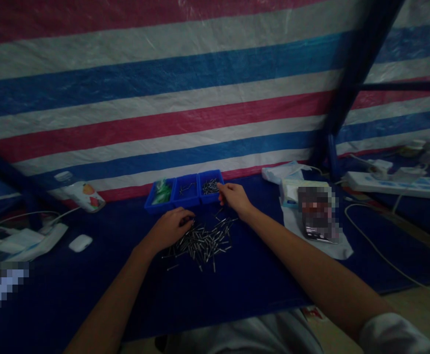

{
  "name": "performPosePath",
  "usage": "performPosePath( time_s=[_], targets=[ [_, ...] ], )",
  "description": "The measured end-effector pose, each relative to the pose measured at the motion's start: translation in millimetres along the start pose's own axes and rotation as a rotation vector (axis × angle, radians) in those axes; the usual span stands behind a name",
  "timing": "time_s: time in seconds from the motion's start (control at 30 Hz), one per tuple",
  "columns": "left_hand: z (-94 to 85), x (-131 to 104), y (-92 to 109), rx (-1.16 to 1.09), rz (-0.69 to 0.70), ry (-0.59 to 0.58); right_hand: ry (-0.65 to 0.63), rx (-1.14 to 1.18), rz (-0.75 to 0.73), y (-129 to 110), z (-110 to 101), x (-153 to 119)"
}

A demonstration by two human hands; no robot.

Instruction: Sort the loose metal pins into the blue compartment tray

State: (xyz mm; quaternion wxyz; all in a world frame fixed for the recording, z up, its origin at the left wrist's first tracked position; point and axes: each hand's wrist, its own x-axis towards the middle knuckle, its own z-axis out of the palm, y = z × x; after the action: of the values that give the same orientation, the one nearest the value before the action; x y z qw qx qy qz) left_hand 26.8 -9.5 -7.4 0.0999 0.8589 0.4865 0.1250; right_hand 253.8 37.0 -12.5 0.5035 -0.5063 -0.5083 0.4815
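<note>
A loose pile of thin metal pins (209,243), which look like rivets, lies on the dark blue table. My left hand (168,227) rests at the pile's upper left, fingers curled together; whatever is between them is too small to name. Beyond the pile stand three joined blue bins. At the front right corner of the right bin (212,197) is my right hand (236,197), thumb and fingers pinched, their contents not distinguishable. Small metal pieces (211,186) fill part of that bin. The middle bin (186,197) holds a few pins, the left bin (156,208) something green in clear plastic.
To the left are a bottle (84,194), a white case (80,243) and a power strip (34,243) with cables. Rightward lie a blurred-out dark item (316,214) on white cloth or paper and another power strip (395,185). A striped sheet (185,118) hangs behind the table.
</note>
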Motion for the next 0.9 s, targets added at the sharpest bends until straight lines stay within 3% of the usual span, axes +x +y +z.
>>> performPosePath(
  time_s=[0.4, 0.47, 0.67, 0.77, 0.9],
  targets=[
    [-0.7, 1, -1, 0.005, 0.008, -0.03, -0.054, -0.285, -0.097, 7, -3, 6],
    [-0.7, 1, -1, -0.004, 0.012, -0.035, -0.079, -0.41, -0.175, 4, -3, 0],
    [1.3, 1, -2, -0.017, 0.024, -0.03, -0.398, -0.9, -0.606, -1, 0, -28],
    [2.2, 2, -2, -0.02, 0.018, -0.035, -0.502, -1.046, -0.672, 3, 2, -36],
    [1.8, 1, 0, -0.021, 0.014, -0.039, -0.535, -1.095, -0.682, 9, 4, -35]
  ],
)
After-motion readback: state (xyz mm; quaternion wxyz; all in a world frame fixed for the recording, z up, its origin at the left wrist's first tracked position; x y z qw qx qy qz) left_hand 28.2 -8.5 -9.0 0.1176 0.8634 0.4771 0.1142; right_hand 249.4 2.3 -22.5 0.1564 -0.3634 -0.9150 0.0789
